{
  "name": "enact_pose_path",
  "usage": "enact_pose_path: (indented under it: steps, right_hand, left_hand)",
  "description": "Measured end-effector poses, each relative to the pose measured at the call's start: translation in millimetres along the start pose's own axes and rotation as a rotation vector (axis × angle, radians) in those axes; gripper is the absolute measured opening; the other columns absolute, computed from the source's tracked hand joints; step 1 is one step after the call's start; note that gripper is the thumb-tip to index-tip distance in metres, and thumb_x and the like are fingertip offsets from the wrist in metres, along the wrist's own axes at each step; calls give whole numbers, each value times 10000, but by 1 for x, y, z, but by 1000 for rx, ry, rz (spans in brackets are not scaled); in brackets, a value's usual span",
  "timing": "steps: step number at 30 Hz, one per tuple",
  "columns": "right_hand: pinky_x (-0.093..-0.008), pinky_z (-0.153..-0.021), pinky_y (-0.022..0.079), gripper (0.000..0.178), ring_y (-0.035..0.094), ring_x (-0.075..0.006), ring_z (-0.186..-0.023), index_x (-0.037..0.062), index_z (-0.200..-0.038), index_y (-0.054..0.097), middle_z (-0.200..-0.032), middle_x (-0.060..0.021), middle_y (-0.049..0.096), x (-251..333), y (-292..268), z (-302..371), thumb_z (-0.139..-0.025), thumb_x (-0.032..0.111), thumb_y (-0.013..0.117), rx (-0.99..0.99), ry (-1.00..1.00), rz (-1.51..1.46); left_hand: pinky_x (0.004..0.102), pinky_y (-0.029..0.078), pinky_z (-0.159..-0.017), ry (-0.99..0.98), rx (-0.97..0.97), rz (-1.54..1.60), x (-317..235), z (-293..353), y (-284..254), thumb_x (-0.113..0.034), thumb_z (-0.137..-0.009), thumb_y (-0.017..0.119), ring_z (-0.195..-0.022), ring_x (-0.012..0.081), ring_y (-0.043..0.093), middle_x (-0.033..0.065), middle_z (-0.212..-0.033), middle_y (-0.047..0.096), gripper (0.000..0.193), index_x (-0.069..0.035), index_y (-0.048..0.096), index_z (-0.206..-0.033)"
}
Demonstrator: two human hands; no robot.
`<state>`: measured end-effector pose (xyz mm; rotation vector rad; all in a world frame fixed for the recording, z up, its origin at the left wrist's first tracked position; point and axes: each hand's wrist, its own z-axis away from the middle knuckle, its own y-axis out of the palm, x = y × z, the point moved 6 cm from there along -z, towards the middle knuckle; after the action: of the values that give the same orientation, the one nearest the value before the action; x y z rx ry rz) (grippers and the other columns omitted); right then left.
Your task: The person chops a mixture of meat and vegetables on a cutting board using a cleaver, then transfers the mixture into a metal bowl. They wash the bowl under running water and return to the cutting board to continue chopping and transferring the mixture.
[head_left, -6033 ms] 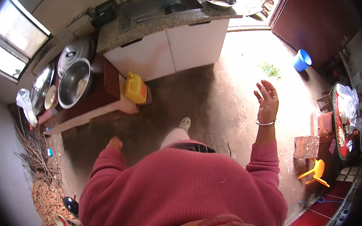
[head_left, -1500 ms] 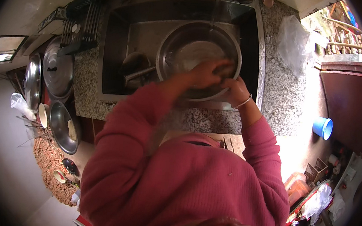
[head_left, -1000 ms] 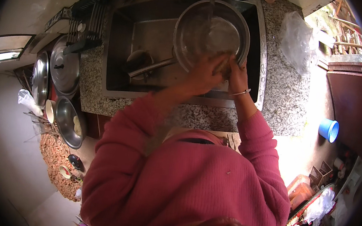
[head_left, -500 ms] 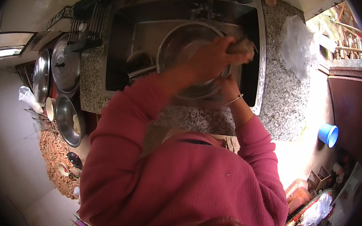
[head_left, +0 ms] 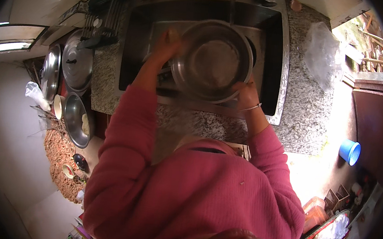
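A round, deep metal pot [head_left: 215, 60] is tilted over the dark sink [head_left: 281, 68], its inside facing me. My right hand [head_left: 247, 95] is closed on the rim at the pot's near right. Beside the left rim is my left hand [head_left: 165, 46], blurred by motion, its fingers curled round a small brownish scrubbing pad that barely shows. Partly hidden under the left forearm and the pot, a dark piece of cookware with a metal handle [head_left: 164, 77] lies in the sink. The tap [head_left: 232, 7] reaches over the sink's far edge.
Speckled granite counter [head_left: 308, 111] surrounds the sink, with a clear plastic bag [head_left: 322, 53] on its right. A dark rack [head_left: 102, 23] stands at the far left. Lower left are metal lids [head_left: 77, 64] and a basin [head_left: 76, 121]. A blue bucket [head_left: 349, 151] sits at right.
My left hand has swung from the pot's right side, where it held the brownish scrubbing pad, to its left side. The pot's inside is now uncovered. My right hand still grips the rim.
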<state>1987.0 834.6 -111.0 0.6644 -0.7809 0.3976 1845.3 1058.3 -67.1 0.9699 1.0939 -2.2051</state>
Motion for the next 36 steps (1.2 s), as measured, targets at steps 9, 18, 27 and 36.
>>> enact_pose_path:
  steps: [9, 18, 27, 36]
  right_hand:
    - [-293, -663, 452, 348, 556, -204, -813, 59, -1003, 537, -933, -117, 573, -38, 20, -70, -672, -24, 467, 285, -598, 919]
    - [-348, -736, 437, 372, 537, -286, -892, 43, -1073, 480, -1002, -167, 541, 83, 58, -65, -727, 167, 543, 188, -675, 901]
    - [-398, -823, 383, 513, 459, -378, -996, 135, -1229, 346, -1070, -210, 494, 82, 60, -39, -729, 44, 422, 192, -503, 1003]
    - [-288, -905, 323, 584, 436, -249, -1097, 32, -1233, 333, -1144, -170, 481, 45, 46, -28, -666, -78, 422, 220, -346, 626]
  left_hand:
    - [320, 440, -778, 598, -288, -191, -84, 63, -42, -68, -646, 593, -971, 247, 501, 122, -1102, 468, 600, -95, 355, -1196]
    - [333, 448, -657, 1337, -312, -879, -133, 103, 13, -45, -633, 601, -781, 242, 508, 78, -901, 479, 528, -227, 471, -1111]
    - [349, 439, -744, 1442, -302, -805, -159, 73, 34, -71, -649, 588, -873, 253, 520, 74, -953, 518, 521, -228, 462, -1128]
    - [373, 356, -871, 744, -502, -366, -88, 16, -5, -142, -646, 616, -1029, 292, 439, 111, -1118, 476, 569, -152, 401, -1173]
